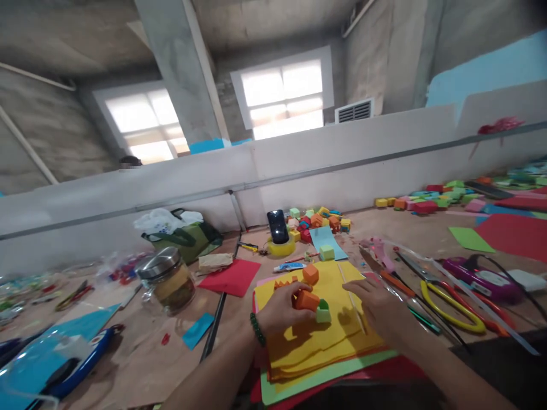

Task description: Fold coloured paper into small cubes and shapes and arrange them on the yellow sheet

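Note:
My left hand point(284, 307), with a green bead bracelet at the wrist, has its fingers closed round a small orange paper box point(306, 300). Just right of that box lies a small light green paper box point(323, 314) with a darker green edge. My right hand point(376, 299) is open, its fingers stretched over a thin pale stick point(356, 310); whether they touch it I cannot tell. Under both hands is a stack of yellow foam or paper sheets point(311, 359). Another orange box point(311, 274) and several small orange cut pieces point(284, 282) lie at the stack's far side.
Scissors with yellow handles point(453, 307) and a purple glue gun point(482, 279) lie on the right. A phone point(278, 226) leans in a yellow tape roll point(281, 246), before a pile of coloured boxes point(318, 221). A glass jar point(166, 282) stands left, near a red sheet point(233, 276).

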The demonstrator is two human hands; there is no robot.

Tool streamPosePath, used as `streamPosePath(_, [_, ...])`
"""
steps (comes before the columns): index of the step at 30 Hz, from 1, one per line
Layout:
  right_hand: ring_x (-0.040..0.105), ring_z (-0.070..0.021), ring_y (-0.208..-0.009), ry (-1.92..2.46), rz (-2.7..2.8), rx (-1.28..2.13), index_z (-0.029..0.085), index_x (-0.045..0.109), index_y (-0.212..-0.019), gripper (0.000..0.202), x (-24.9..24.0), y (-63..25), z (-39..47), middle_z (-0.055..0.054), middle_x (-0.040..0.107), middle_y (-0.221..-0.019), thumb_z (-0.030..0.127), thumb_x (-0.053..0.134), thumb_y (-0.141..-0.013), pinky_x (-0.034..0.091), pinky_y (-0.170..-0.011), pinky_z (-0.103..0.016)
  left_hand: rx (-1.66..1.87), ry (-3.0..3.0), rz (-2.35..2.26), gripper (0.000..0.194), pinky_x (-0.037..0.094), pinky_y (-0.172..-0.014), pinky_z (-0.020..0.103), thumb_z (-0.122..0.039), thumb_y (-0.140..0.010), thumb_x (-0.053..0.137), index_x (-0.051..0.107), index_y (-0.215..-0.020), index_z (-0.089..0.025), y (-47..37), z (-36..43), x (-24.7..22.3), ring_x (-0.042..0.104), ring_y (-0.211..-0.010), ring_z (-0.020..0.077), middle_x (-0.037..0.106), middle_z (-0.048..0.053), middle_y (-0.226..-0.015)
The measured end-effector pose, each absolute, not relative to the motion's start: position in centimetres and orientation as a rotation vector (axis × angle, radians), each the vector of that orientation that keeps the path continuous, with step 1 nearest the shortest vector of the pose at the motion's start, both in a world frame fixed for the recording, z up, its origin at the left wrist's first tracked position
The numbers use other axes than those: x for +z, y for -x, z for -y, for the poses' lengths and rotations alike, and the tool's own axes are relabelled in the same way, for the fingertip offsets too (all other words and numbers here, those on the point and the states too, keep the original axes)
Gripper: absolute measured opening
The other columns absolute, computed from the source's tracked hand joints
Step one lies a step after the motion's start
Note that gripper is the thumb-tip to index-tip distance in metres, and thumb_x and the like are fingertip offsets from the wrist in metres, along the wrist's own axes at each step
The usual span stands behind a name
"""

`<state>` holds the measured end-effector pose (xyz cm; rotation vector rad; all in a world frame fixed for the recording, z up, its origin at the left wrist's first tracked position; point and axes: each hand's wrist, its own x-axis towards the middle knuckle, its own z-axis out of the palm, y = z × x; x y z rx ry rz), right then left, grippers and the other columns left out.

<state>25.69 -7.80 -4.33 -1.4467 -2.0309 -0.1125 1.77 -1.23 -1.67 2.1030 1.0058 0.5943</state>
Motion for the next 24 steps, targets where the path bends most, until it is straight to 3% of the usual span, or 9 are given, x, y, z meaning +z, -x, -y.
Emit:
streamPosePath(2, [0.063, -0.0264, -0.103, 1.498, 2.0, 0.006, 0.016, 0.057, -0.124, 0.041, -3.1, -24.1, 8.4, -0.014, 0.067, -0.113, 0.022, 0.043, -0.087, 0.052, -0.086, -0.041, 0.623, -2.093, -0.983, 0.055, 0.044, -0.07, 0.028, -0.031, -0.06, 0.076, 0.064, -0.111, -0.014, -1.7, 0.9, -2.2, 0.057, -0.078, 0.0179, 0.066, 0.007, -0.096])
streamPosePath(4, [0.062, -0.0306, -0.103, 1.619, 2.006, 0.139, 0.015, 0.05, -0.133, 0.055, -2.2, -22.3, 8.9, -0.017, 0.066, -0.114, 0.04, 0.052, -0.084, 0.051, -0.081, -0.042, 0.652, -2.065, -0.959, 0.056, 0.045, -0.07, 0.028, -0.033, -0.06, 0.077, 0.064, -0.111, -0.014, -1.7, 0.6, -2.7, 0.057, -0.078, 0.0176, 0.066, 0.006, -0.096])
streamPosePath(6, [0.063, -0.033, -0.1, 1.773, 2.01, 0.239, 0.013, 0.043, -0.138, 0.071, -1.9, -20.6, 9.0, -0.018, 0.066, -0.11, 0.047, 0.059, -0.079, 0.05, -0.076, -0.04, 0.665, -2.026, -0.936, 0.055, 0.045, -0.07, 0.027, -0.034, -0.061, 0.077, 0.064, -0.11, -0.014, -1.8, 0.5, -3.1, 0.058, -0.08, 0.0182, 0.066, 0.007, -0.096])
streamPosePath(12, [0.067, -0.029, -0.085, 1.961, 1.978, 0.269, 0.014, 0.036, -0.142, 0.067, -3.4, -18.7, 7.7, -0.016, 0.065, -0.102, 0.033, 0.058, -0.082, 0.047, -0.069, -0.034, 0.646, -1.935, -0.952, 0.058, 0.044, -0.067, 0.027, -0.037, -0.058, 0.079, 0.061, -0.108, -0.013, -1.9, 0.5, -3.5, 0.056, -0.076, 0.017, 0.064, 0.005, -0.089])
streamPosePath(17, [0.068, -0.0233, -0.083, 1.765, 1.858, 0.36, 0.017, 0.037, -0.137, 0.058, -4.1, -19.3, 7.0, -0.009, 0.068, -0.096, 0.019, 0.05, -0.08, 0.049, -0.07, -0.032, 0.715, -1.796, -0.886, 0.059, 0.044, -0.069, 0.028, -0.038, -0.056, 0.081, 0.06, -0.105, -0.012, -2.1, 0.7, -3.3, 0.055, -0.076, 0.0158, 0.062, 0.004, -0.087])
streamPosePath(22, [0.067, -0.0209, -0.081, 1.442, 1.85, 0.23, 0.019, 0.053, -0.11, 0.033, -1.3, -20.2, 6.9, -0.008, 0.068, -0.095, 0.025, 0.052, -0.078, 0.052, -0.072, -0.032, 0.821, -1.525, -0.717, 0.065, 0.045, -0.063, 0.023, -0.045, -0.053, 0.083, 0.059, -0.105, -0.017, -2.8, 1.5, -1.1, 0.056, -0.074, 0.0123, 0.062, 0.003, -0.09])
streamPosePath(24, [0.066, -0.0214, -0.081, 1.336, 1.903, 0.131, 0.021, 0.056, -0.109, 0.031, 0.8, -20.4, 6.6, -0.008, 0.068, -0.094, 0.025, 0.052, -0.078, 0.053, -0.071, -0.033, 0.837, -1.484, -0.7, 0.065, 0.045, -0.061, 0.022, -0.051, -0.054, 0.081, 0.059, -0.105, -0.018, -2.8, 1.6, 0.5, 0.058, -0.071, 0.0117, 0.061, 0.002, -0.088])
